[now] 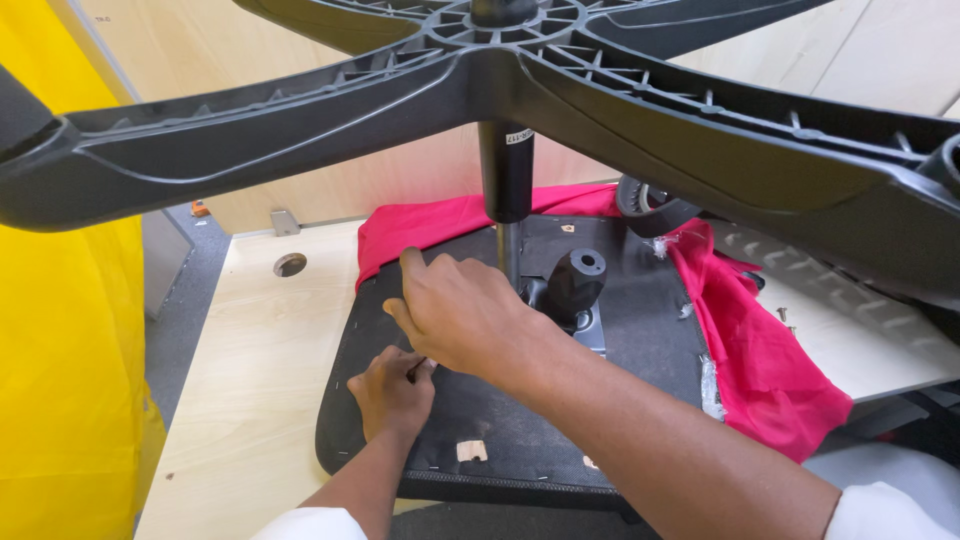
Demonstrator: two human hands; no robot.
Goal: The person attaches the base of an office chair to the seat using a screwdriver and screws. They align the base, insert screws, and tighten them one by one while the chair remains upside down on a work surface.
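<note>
A: Describe the work surface.

B: A light wood desk carries an upturned office chair seat, its black fabric underside facing up. The seat lies across the middle of the desk and overhangs the near edge. A round cable hole sits near the far left corner of the desk. A red cloth lies under the seat, showing along the far edge and draping over the right edge.

A: What stands on the seat?

B: A black gas column rises from the seat mechanism. The five-arm chair base spreads overhead at the top of the column.

A: State of the hands?

B: The left hand rests on the seat underside near its left edge, fingers pinched on a small dark object; its kind cannot be determined. The right hand lies just beyond it, fingers curled against the fabric beside the column. Whether it grips anything cannot be told. The two hands are close together, nearly touching.

A: And the room?

B: Pale wood panels stand behind the desk. A yellow sheet hangs at the left. Grey floor shows between them. A few screws lie at the right side of the desk.
</note>
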